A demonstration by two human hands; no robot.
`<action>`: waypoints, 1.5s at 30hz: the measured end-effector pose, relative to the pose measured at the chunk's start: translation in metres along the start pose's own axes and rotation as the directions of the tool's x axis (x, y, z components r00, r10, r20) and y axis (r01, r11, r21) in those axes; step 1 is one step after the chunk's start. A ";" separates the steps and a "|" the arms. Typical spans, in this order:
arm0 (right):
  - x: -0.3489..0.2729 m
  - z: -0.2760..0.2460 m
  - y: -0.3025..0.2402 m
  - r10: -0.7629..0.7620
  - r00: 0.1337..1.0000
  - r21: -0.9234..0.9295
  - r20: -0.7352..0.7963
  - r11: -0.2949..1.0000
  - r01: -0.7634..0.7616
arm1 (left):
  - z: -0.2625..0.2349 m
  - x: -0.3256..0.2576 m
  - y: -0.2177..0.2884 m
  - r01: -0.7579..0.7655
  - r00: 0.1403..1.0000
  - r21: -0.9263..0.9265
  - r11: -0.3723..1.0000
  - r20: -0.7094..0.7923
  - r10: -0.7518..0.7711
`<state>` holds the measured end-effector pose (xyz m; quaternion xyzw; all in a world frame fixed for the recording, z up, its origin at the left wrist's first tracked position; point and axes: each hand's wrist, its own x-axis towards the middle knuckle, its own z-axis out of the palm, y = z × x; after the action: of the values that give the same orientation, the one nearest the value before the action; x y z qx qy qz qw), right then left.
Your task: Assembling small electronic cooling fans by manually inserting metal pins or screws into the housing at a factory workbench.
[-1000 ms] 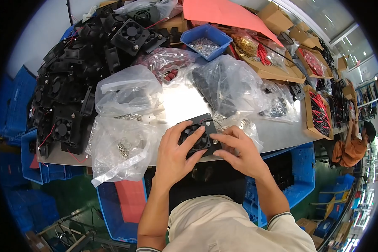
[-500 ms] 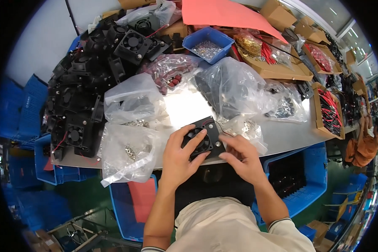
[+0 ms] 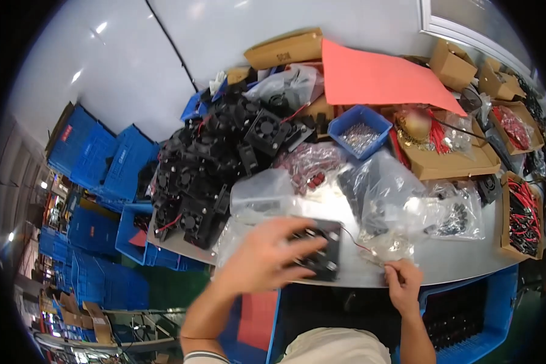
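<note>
A black square cooling fan on a dark mounting plate (image 3: 329,258) is at the table's front edge. My left hand (image 3: 264,255), smeared by motion, reaches over it from the left. Its fingers are spread across the fan's face, with the thumb on the near side. From the fan's upper right corner a thin dark-red wire (image 3: 359,244) runs right, over the edge of a clear bag of small metal parts (image 3: 391,246). My right hand (image 3: 404,282) is closed in a pinch at the wire's far end; the tip between the fingers is hardly visible.
Many black fans (image 3: 194,176) are heaped at the left. Behind the fan lie clear bags (image 3: 261,194), a blue bin of small metal parts (image 3: 361,155) and cardboard trays (image 3: 461,167). Red and black wires fill a box (image 3: 522,218) at the right. A blue crate (image 3: 497,315) stands below the edge.
The view has swung left. My right hand has moved away from the fan to the right and closed at the wire, which now stretches out. The fan has shifted slightly left under my left hand.
</note>
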<state>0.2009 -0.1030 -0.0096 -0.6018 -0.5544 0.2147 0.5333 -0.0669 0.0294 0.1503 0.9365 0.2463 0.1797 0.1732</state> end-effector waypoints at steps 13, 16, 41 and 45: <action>0.009 0.008 0.017 -0.150 0.978 0.122 -0.143 0.978 0.167 | -0.224 -0.004 -0.348 0.531 0.845 0.262 0.806 -0.224 -0.485; 0.005 0.004 0.013 -0.130 0.982 0.170 -0.134 0.974 0.152 | -0.189 0.010 -0.343 0.544 0.810 0.390 0.743 -0.476 -0.343; -0.112 0.061 -0.104 -0.180 0.351 0.184 0.919 -0.593 -0.784 | -0.020 0.187 0.022 -0.408 0.683 -0.683 0.606 -0.669 -0.294; -0.112 0.029 -0.093 -0.247 0.157 0.192 0.956 0.125 -0.973 | -0.020 0.153 0.022 -0.316 0.595 -0.608 0.728 -0.725 -0.347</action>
<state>0.1026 -0.2089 0.0251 -0.0902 -0.2441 0.9369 0.2335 0.0578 0.0962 0.2150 0.6146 0.2210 0.6567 0.3771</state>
